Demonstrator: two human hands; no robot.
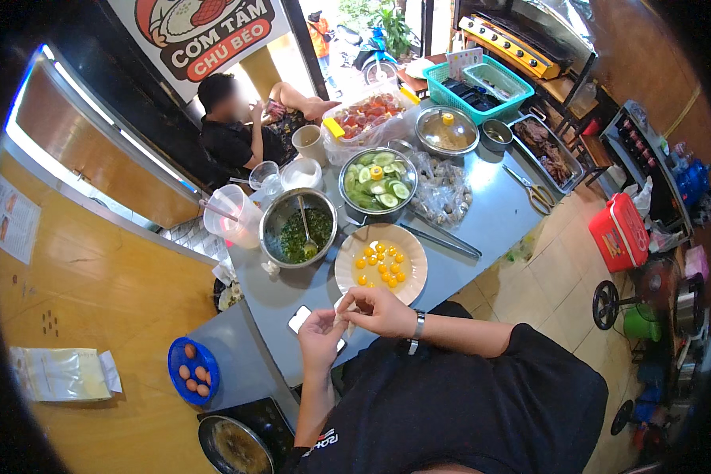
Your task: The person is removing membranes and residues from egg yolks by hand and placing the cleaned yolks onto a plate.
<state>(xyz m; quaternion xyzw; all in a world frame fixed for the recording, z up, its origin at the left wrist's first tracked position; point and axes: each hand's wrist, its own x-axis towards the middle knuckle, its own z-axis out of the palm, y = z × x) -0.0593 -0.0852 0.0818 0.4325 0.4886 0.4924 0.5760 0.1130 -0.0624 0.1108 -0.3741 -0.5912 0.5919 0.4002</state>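
My left hand [320, 335] and my right hand [379, 311] meet just in front of a fluted cream plate [413, 278]. Between their fingers is a small, soft-looking white piece, perhaps tissue [339, 317], mostly covered by the fingers. Several small raw egg yolks [385, 266] lie in clear egg white on the plate. Partly under my left hand, a phone [299, 318] rests on the grey table [266, 302]. Left of the plate stands a steel bowl [266, 237] of chopped green herbs [293, 234] with a spoon [305, 222] in it.
Behind the plate are a lidded pot of cucumber slices [376, 183], a bag of small eggs [444, 189], tongs [441, 240] and scissors [533, 192]. A blue basket [181, 388] of brown eggs and a frying pan [234, 444] are at lower left. A person [231, 130] sits beyond the table.
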